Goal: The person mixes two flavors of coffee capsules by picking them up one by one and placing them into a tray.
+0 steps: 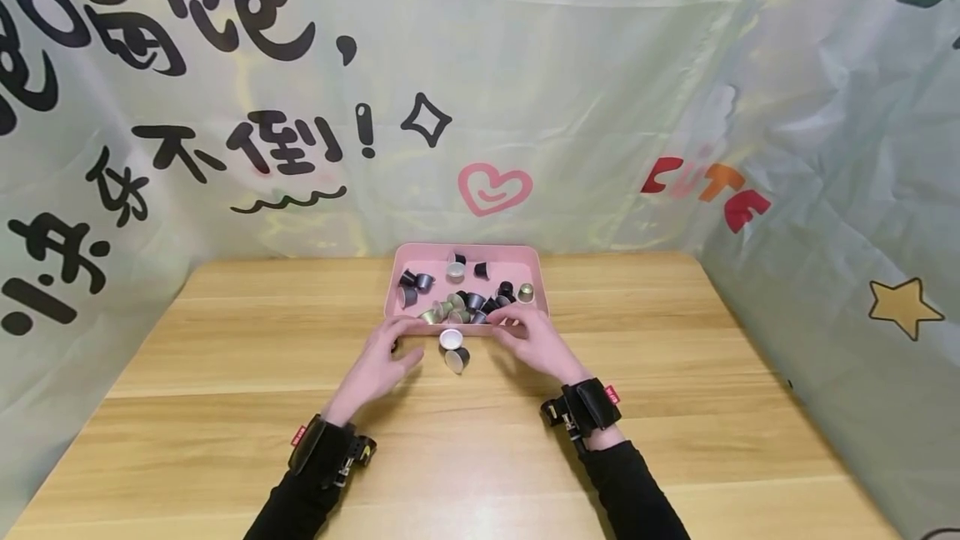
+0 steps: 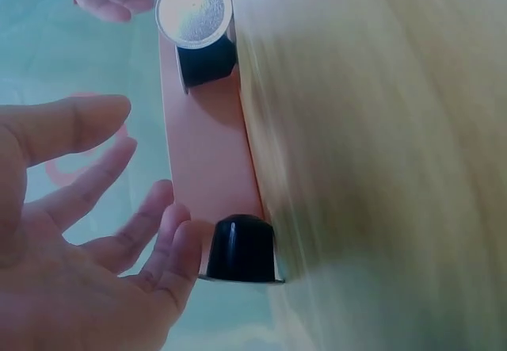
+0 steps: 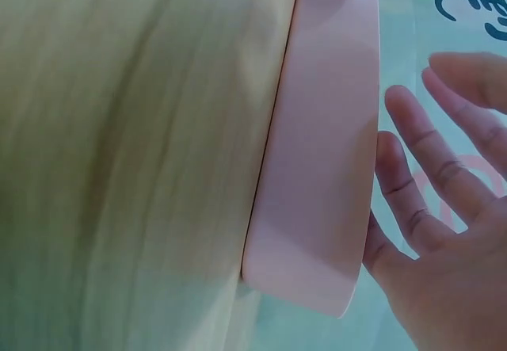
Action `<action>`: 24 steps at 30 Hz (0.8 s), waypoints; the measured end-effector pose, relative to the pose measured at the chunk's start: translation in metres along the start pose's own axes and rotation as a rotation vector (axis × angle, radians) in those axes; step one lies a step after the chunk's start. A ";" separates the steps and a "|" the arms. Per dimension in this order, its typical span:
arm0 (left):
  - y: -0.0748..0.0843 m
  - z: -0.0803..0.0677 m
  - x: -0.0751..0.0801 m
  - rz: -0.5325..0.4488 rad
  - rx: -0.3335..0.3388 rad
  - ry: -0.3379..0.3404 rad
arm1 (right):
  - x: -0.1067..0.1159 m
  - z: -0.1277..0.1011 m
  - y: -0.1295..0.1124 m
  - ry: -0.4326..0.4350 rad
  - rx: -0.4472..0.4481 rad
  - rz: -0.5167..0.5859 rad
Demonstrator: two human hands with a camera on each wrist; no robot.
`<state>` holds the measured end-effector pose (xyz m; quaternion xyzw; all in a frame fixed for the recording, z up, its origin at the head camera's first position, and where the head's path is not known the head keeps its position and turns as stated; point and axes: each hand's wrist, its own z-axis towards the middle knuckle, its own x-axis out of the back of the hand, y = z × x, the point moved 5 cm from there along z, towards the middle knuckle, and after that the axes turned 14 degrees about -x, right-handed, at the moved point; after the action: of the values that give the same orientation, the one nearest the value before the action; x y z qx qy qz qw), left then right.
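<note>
A pink tray (image 1: 468, 250) holds several coffee capsules, dark, grey and pale green. My left hand (image 1: 378, 362) hovers at its front left corner, fingers spread and nothing gripped. Close by its fingertips a black capsule (image 2: 242, 249) stands lid down on the table. My right hand (image 1: 534, 342) is at the front right rim, its fingers loosely bent and reaching over the edge; the right wrist view shows them along the tray wall (image 3: 317, 145). Between the hands, before the tray, lie a capsule with a silvery lid (image 1: 451, 340) and a dark capsule (image 1: 461, 357).
The tray stands toward the far edge of a wooden table (image 1: 465, 457). A printed curtain (image 1: 585, 107) hangs behind and along the sides. Inside the tray, a few capsules sit at the back, among them a pale-lidded one (image 1: 455, 271); most cluster along the front.
</note>
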<state>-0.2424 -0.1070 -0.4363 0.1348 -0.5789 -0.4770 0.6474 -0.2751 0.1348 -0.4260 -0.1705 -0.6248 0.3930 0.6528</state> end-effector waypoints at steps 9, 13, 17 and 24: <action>-0.006 -0.001 0.000 -0.017 0.000 -0.036 | 0.002 0.000 0.002 -0.001 -0.006 0.053; -0.005 -0.001 0.002 -0.006 0.004 -0.035 | 0.004 0.000 0.004 0.005 -0.012 0.058; -0.004 -0.001 0.004 0.006 0.004 -0.020 | 0.006 0.001 0.005 0.017 -0.024 0.059; -0.003 0.000 0.005 0.014 -0.001 -0.015 | 0.009 0.001 0.004 0.040 -0.025 0.061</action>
<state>-0.2443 -0.1124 -0.4355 0.1269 -0.5845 -0.4737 0.6464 -0.2780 0.1437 -0.4222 -0.2054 -0.6111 0.4011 0.6508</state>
